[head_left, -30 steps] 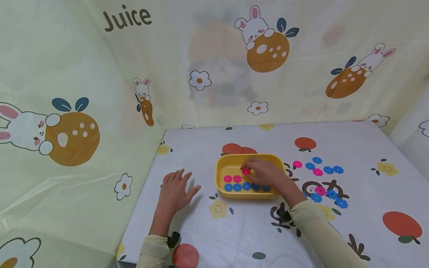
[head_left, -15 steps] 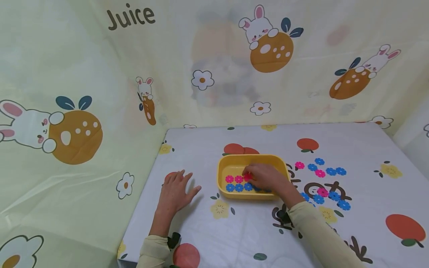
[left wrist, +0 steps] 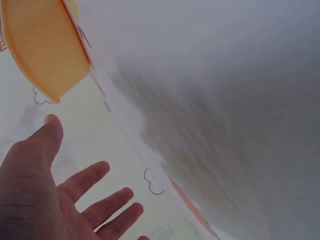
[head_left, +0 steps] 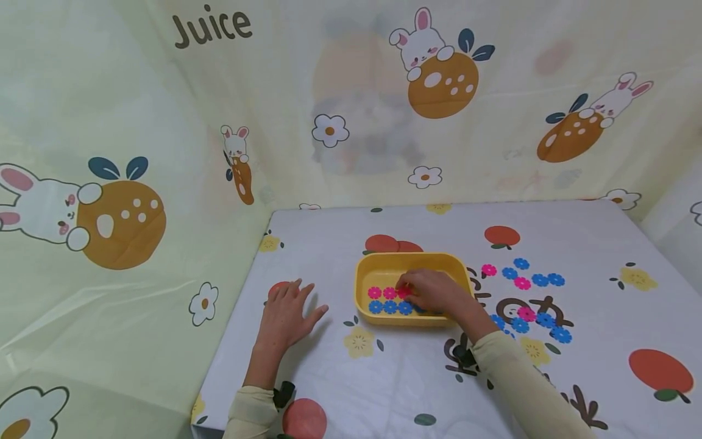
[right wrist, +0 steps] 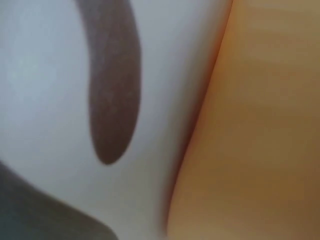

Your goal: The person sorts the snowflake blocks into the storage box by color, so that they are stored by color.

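Observation:
A yellow tray (head_left: 367, 268) stands mid-table, with flat flower-shaped pieces lined up inside it. My right hand (head_left: 439, 291) reaches in over the right side and pinches a pink flower piece (head_left: 404, 293), level with two more pink ones at its left. Just in front of these runs a row of blue flower pieces (head_left: 390, 307), whose right end the hand covers. To the left of the tray, my left hand (head_left: 286, 317) is held low over the table with fingers spread, holding nothing. The right wrist view catches only the tray's outer wall (right wrist: 250, 125) and the cloth.
Right of the tray, several loose blue and pink flower pieces (head_left: 522, 283) lie scattered on the printed tablecloth (head_left: 395, 378). A few of the nearer blue ones (head_left: 519, 325) sit close to my right forearm. A printed curtain (head_left: 274, 85) hangs behind and at the left.
The right hand has lowered the pink flower piece toward the front, bringing it into line with the other two pink ones. My left hand has stayed where it was.

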`<state>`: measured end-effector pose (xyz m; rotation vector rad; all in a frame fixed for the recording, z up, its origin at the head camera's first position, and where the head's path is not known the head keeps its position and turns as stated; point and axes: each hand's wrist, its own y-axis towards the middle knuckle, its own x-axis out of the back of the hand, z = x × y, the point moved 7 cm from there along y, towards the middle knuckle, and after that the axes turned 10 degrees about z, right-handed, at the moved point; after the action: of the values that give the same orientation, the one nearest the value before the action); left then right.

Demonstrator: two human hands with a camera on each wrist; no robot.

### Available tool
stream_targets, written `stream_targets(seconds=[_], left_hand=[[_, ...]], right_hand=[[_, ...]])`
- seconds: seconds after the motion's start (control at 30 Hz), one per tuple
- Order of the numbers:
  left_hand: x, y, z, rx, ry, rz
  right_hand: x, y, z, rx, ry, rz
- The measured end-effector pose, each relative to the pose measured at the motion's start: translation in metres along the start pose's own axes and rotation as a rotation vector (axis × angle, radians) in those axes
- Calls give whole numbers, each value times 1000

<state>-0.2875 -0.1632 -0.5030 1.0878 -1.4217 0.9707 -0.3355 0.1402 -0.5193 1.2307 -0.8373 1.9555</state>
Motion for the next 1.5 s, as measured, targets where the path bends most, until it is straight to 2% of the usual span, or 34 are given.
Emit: stream_targets(seconds=[0.3, 0.63, 0.83, 1.0, 1.33, 1.5], left_hand=[[-1, 0, -2, 3, -4, 12], [1, 2, -3, -4, 3, 7], [2, 3, -6, -18, 11, 7], [2, 4, -6, -4, 5, 21], [1, 4, -8, -14, 11, 12], [0, 4, -8, -3, 6, 27]], right_hand=[[-1, -3, -2, 4, 4, -8], [20, -9, 1, -25, 64, -6], [28, -12, 2, -34, 41, -17], [34, -16, 4, -32, 29, -35], [41, -33, 3, -54, -5, -70], [46, -42, -2, -55, -39, -118]])
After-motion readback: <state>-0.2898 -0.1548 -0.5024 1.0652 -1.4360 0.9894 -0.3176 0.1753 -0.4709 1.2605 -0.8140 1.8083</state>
